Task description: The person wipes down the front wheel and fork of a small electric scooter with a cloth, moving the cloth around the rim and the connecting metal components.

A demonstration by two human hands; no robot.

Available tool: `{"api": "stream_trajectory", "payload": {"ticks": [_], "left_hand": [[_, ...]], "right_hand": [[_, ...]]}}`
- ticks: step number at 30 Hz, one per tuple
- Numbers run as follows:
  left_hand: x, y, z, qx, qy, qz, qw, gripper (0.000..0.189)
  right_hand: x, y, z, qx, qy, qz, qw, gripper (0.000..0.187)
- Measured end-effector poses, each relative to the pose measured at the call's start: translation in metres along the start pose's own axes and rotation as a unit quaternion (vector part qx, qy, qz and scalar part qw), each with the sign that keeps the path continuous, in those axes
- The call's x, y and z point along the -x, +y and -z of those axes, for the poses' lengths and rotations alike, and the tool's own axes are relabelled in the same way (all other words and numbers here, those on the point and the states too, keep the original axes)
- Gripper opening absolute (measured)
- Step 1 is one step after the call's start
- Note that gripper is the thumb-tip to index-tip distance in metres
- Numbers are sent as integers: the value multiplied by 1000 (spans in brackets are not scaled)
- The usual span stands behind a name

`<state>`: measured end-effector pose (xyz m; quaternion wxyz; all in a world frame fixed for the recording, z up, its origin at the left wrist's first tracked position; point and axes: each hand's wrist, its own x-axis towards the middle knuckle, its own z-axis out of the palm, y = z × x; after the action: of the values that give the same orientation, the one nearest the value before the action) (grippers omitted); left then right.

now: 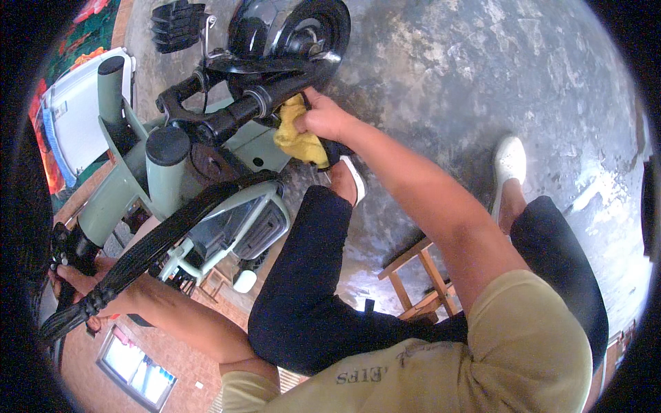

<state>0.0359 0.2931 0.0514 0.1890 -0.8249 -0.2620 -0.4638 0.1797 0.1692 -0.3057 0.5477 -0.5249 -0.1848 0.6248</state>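
A pale green two-wheeled vehicle frame (pixel 168 183) leans across the left half of the view, with a black front fork (pixel 235 114) and a front wheel under a glossy black mudguard (pixel 253 31). My right hand (pixel 323 117) holds a crumpled yellow cloth (pixel 295 131) against the underside of the fork. At the far left, my left hand (pixel 80 281) grips a black part at the handlebar (pixel 69 248); its fingers are partly hidden. In front of that forearm runs a thick black wrapped cable bundle (pixel 170 240).
A small wooden stool (pixel 431 273) is beneath me on the grey concrete floor (pixel 439 67). My feet in white shoes (pixel 510 157) stand apart. A white panel-like object (pixel 77 116) lies beside a floral fabric (pixel 62 57). Behind are a brick-coloured wall (pixel 201 330) and a window (pixel 138 367).
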Motion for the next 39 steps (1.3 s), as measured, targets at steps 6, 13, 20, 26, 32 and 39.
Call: {"api": "stream_trajectory", "payload": {"ticks": [6,13,20,26,32,39], "left_hand": [[0,18,-5,-39,-15,-68,997,14],[13,-11,11,84,22,52,995,14],[11,12,3,89,34,131,987,13],[12,-5,9,94,38,112,988,15],[9,5,11,-15,11,58,998,18],[13,30,-6,29,56,197,978,20]], "right_hand": [[3,-3,37,334,-18,42,941,54],[-16,-8,111,298,-122,8,947,51],[-17,-33,143,-88,12,-98,991,36],[-57,-81,137,227,-145,-41,962,41],[-57,-82,129,201,-169,-87,961,47],[-54,-45,119,32,-119,-220,968,43]]}}
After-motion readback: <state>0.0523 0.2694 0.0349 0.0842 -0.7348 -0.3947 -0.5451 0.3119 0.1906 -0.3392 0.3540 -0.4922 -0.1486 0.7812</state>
